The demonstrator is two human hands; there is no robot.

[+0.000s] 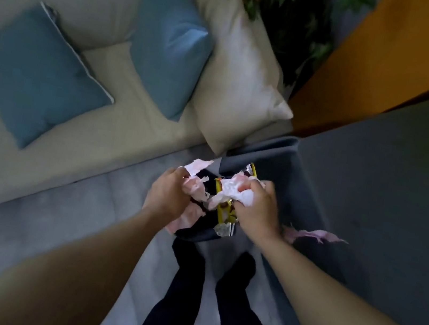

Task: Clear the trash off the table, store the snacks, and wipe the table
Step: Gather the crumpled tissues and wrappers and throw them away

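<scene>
Over the bin, my left hand clenches pink tissue, while my right hand clenches white tissue and a yellow wrapper.

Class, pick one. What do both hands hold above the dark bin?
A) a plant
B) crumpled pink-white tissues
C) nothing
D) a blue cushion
B: the left hand and right hand each clutch crumpled tissues over the bin.

Pink-white tissues, yellow wrapper, blue cushions, beige sofa.
</scene>
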